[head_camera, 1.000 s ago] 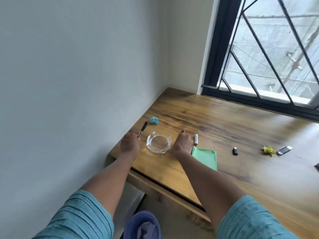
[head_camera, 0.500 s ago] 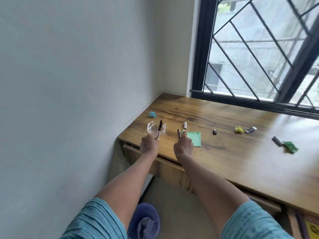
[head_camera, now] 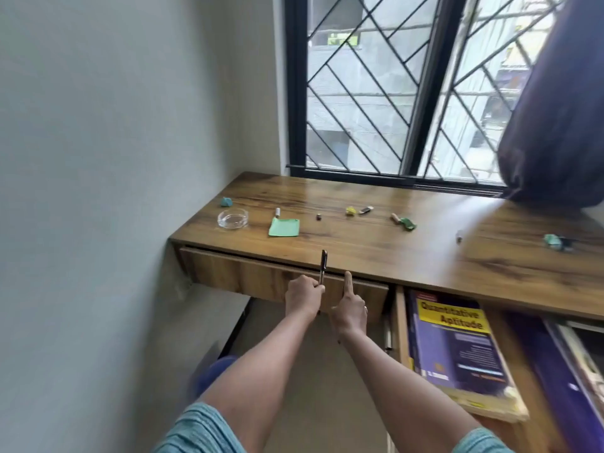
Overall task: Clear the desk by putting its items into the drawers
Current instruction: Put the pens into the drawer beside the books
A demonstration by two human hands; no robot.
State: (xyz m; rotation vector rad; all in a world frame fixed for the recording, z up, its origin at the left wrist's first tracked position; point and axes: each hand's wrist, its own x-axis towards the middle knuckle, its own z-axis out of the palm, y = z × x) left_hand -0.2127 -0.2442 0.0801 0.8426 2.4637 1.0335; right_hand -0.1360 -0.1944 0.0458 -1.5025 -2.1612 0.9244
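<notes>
dropped l hand [head_camera: 304,297] and r hand [head_camera: 350,308] off desk [head_camera: 359,253] to closed drawer [head_camera: 235,276] front. pinching pen [head_camera: 323,264] upright in l fingers [head_camera: 314,290]; r fingers' hold unclear. stowing step: next, pull drawer open.

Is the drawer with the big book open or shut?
Open. The drawer sticks out from under the desk, and the book lying inside it shows its cover.
</notes>
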